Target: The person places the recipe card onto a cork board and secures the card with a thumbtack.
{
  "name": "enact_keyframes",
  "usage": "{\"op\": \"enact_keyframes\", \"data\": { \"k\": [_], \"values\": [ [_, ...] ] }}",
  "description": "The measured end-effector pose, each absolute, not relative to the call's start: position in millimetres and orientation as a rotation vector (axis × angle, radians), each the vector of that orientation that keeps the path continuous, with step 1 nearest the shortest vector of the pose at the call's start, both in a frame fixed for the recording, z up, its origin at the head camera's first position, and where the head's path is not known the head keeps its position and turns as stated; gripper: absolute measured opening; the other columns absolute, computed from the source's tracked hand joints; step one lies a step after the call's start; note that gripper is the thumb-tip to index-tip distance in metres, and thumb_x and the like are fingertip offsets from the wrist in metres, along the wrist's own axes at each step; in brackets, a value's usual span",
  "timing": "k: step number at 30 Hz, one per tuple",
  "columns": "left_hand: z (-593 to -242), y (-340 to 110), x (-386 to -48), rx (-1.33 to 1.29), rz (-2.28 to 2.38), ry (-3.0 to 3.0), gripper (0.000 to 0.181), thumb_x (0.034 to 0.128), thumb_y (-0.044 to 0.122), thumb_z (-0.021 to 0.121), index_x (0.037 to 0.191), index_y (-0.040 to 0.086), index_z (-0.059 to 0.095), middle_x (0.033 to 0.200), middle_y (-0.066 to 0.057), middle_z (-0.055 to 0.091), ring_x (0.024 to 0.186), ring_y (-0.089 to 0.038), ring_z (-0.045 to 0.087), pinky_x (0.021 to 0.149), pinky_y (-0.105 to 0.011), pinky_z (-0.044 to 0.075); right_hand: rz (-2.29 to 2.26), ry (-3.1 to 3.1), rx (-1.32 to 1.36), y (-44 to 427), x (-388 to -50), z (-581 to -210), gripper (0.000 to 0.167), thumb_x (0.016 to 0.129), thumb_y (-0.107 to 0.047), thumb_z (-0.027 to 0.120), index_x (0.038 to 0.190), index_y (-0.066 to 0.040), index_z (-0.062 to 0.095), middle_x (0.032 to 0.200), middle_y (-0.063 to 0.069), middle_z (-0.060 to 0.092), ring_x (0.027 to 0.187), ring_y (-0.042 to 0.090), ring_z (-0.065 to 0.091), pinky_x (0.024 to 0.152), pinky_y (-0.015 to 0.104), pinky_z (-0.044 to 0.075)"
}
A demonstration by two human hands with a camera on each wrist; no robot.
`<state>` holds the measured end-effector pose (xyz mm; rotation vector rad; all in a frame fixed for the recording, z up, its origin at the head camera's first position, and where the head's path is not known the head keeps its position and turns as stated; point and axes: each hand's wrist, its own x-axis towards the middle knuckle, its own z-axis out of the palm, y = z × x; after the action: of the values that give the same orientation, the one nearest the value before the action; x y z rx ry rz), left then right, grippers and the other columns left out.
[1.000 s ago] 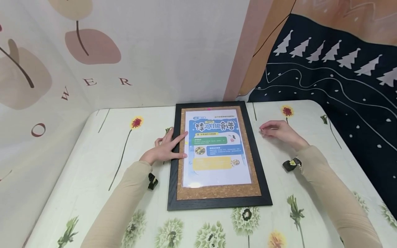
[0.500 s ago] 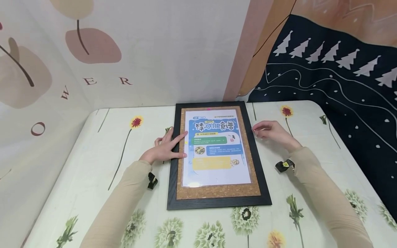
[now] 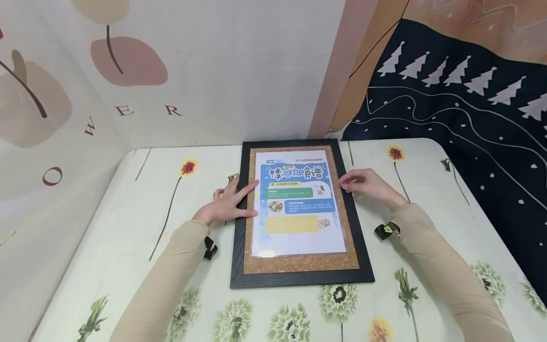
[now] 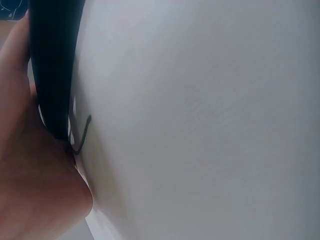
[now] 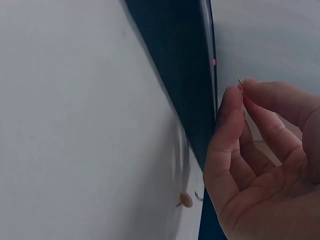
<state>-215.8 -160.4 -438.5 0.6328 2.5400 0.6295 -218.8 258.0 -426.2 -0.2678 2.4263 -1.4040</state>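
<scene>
A cork board (image 3: 299, 265) in a black frame (image 3: 366, 275) lies on the table, with a printed sheet (image 3: 299, 241) on it. Pink and yellow pins (image 3: 288, 150) show at the sheet's top edge and left side. My left hand (image 3: 224, 205) lies across the frame's left side, its straight index finger and thumb pressing the sheet's left edge. Over the frame's right side, my right hand (image 3: 368, 185) pinches a small pushpin (image 5: 240, 81) between thumb and index finger. In the right wrist view its thin metal point sticks out; the fingers hide the rest.
A white tablecloth (image 3: 115, 237) with printed flowers covers the table. Fabric walls rise behind it: a pale one (image 3: 239, 85) at the back and a dark one with white trees (image 3: 444, 104) at the right. Dark wrist cameras (image 3: 386, 230) hang below the wrists.
My right hand has moved left, from over the tablecloth to the frame's right side at the sheet's edge, carrying the pushpin. The left hand and the board have stayed put.
</scene>
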Motion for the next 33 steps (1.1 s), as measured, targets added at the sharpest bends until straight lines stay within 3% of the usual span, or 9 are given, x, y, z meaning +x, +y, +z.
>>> {"op": "enact_keyframes", "data": {
  "k": [16, 23, 33],
  "values": [
    [-440.1, -159.7, -216.8, 0.617, 0.618, 2.538, 0.092, 0.0864, 0.055, 0.065, 0.157, 0.026, 0.012, 0.157, -0.022, -0.017, 0.144, -0.036, -0.013, 0.103, -0.062, 0.004, -1.374, 2.46, -0.338, 245.2, -215.8, -426.1, 0.02, 0.093, -0.007, 0.063, 0.11, 0.003, 0.067, 0.104, 0.017, 0.063, 0.081, 0.023, 0.057, 0.068, 0.026, 0.047],
    [-440.0, -160.2, -216.3, 0.619, 0.625, 2.536, 0.092, 0.0865, 0.054, 0.065, 0.157, 0.026, 0.013, 0.157, -0.022, -0.017, 0.143, -0.037, -0.013, 0.102, -0.062, 0.004, -1.342, 2.487, -0.403, 241.8, -215.2, -429.0, 0.019, 0.093, -0.005, 0.063, 0.109, 0.004, 0.068, 0.107, 0.017, 0.065, 0.089, 0.026, 0.052, 0.074, 0.027, 0.043],
    [-441.6, -161.3, -216.8, 0.632, 0.643, 2.537, 0.092, 0.0866, 0.055, 0.064, 0.157, 0.028, 0.012, 0.157, -0.022, -0.017, 0.143, -0.037, -0.013, 0.102, -0.062, 0.004, -1.302, 2.486, -0.398, 224.1, -198.6, -399.9, 0.017, 0.091, 0.005, 0.06, 0.105, 0.013, 0.065, 0.103, 0.025, 0.064, 0.079, 0.027, 0.05, 0.067, 0.026, 0.039]
  ]
}}
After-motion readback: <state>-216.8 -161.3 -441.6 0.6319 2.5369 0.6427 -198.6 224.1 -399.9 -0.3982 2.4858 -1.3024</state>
